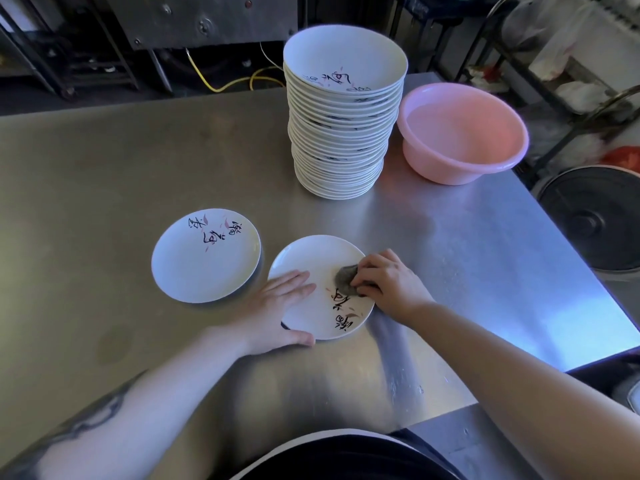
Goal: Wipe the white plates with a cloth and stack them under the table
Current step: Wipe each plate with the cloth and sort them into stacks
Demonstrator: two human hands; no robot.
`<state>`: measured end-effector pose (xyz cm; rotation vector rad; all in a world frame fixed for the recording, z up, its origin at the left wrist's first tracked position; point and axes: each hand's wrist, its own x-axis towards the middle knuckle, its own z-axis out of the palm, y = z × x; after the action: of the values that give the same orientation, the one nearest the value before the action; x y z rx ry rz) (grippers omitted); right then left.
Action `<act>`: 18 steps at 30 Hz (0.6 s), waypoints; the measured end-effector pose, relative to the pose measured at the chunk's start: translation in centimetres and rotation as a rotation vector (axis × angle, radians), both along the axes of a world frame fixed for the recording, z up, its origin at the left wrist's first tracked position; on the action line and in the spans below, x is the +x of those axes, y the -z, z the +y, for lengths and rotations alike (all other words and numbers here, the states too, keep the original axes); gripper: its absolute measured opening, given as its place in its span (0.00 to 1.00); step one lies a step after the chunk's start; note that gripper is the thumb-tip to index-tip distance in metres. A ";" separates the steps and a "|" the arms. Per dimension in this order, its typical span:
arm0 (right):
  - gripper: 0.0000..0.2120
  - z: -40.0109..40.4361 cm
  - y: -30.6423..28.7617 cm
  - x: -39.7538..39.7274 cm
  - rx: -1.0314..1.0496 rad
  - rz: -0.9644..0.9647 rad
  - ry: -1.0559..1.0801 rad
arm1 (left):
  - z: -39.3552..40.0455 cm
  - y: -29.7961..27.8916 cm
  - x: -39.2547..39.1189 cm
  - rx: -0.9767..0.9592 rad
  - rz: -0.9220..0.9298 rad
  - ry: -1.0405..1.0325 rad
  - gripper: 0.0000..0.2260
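The right hand (388, 285) has its fingers (363, 277) curled round a grey cloth (346, 277), pressing it onto a white plate (311, 261) on the steel desk (138, 168). The left hand (277, 313) lies flat, fingers straight, on that plate's left edge. Another plate (204, 261) sits just left; a tall plate stack (341, 133) and pink basin (462, 133) stand behind.

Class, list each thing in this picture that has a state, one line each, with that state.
Left hand: flat, pressing the plate.
Right hand: grip around the grey cloth.
White patterned plate being wiped: flat on the steel table.
Tall plate stack: upright.
Pink plastic basin: holds water.
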<state>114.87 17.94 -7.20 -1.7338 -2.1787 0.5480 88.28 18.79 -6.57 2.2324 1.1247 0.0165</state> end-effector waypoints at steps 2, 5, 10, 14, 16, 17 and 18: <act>0.04 -0.5 0.2 -0.3 0.030 -0.007 0.044 | -0.1 0.3 0.0 0.024 0.024 0.001 0.45; 0.03 -2.6 1.0 -1.4 0.158 -0.014 0.139 | -0.9 0.6 0.7 0.053 0.015 -0.063 0.49; 0.10 -6.9 1.2 -4.8 0.256 -0.044 0.099 | -2.6 1.7 1.9 0.101 -0.029 -0.203 0.50; 0.08 -7.2 1.0 -4.8 0.219 -0.037 0.055 | -3.0 1.4 2.3 0.102 -0.058 -0.251 0.51; 0.12 -7.2 1.1 -4.5 0.210 -0.055 0.032 | -2.7 1.4 2.2 0.068 -0.097 -0.254 0.51; 0.13 -7.2 1.2 -4.5 0.217 -0.066 0.023 | -2.7 1.4 2.1 0.047 -0.108 -0.253 0.51; 0.13 -7.1 1.3 -4.5 0.237 -0.075 0.014 | -2.6 1.5 2.0 0.027 -0.112 -0.248 0.51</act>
<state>110.36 10.84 -8.48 -1.6643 -2.1785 0.2130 90.25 16.21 -8.05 2.0740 1.3382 0.2580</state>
